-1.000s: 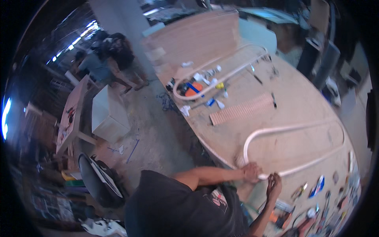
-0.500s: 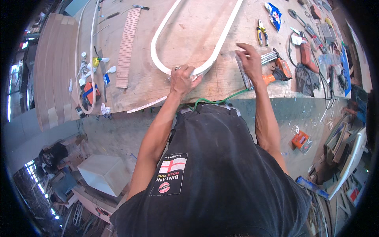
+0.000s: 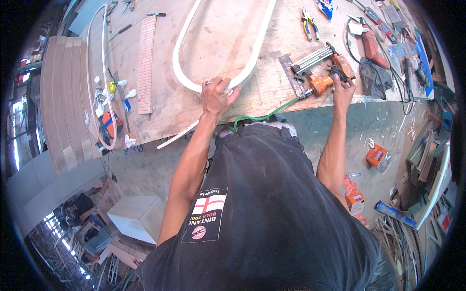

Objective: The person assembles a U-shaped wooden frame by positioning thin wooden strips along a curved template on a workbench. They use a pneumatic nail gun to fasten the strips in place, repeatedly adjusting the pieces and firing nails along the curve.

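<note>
My left hand (image 3: 217,95) is closed around the curved near end of a white U-shaped strip (image 3: 182,75), which stands on edge on the wooden workbench (image 3: 218,36). The strip's two long sides run away toward the far edge. At the bench's front right, my right hand (image 3: 342,91) is beside an orange air nail gun (image 3: 322,84), its fingertips at the handle. Thumb and fingers are apart there, not wrapped around the handle. The gun lies on its side, its silver magazine (image 3: 311,59) pointing up and left. A green air hose (image 3: 272,115) trails from it along the front edge.
Pliers (image 3: 309,25), a red power tool (image 3: 373,47) and a black bag (image 3: 376,82) lie at right. On the left are a slatted strip (image 3: 146,65), a thin white loop (image 3: 91,63) and curved brown panels (image 3: 60,102). A white box (image 3: 136,218) stands on the floor.
My right hand has moved right, from above the magazine to the nail gun's handle. My left hand stays on the white strip. The whole view has shifted slightly.
</note>
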The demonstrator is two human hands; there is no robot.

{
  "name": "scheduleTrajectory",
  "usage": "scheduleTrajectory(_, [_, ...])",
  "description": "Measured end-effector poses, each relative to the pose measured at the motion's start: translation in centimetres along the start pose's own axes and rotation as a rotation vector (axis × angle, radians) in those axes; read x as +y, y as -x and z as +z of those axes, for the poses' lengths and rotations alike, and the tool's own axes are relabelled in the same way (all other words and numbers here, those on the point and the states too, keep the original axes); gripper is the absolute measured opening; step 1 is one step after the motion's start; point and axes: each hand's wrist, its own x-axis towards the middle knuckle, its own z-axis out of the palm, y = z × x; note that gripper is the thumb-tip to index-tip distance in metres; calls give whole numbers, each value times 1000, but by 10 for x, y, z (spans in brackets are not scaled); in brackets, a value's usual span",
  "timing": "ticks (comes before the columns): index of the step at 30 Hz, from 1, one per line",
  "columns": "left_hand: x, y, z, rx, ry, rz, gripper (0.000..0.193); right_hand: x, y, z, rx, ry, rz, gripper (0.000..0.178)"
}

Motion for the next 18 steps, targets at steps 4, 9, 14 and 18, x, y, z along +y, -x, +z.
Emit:
scheduleTrajectory(4, [3, 1, -1, -1, -11, -8, 31, 10, 9, 16, -24, -186, 197, 91])
scheduleTrajectory(9, [0, 3, 1, 18, -1, 1, 30, 30, 1, 26, -30, -64, 194, 84])
scheduleTrajectory(14, [-1, 5, 2, 58, 12, 20, 32, 31, -21, 28, -78, 164, 91, 58])
scheduleTrajectory(18, [-3, 4, 4, 46, 8, 17, 32, 25, -20, 38, 22, 57, 53, 38])
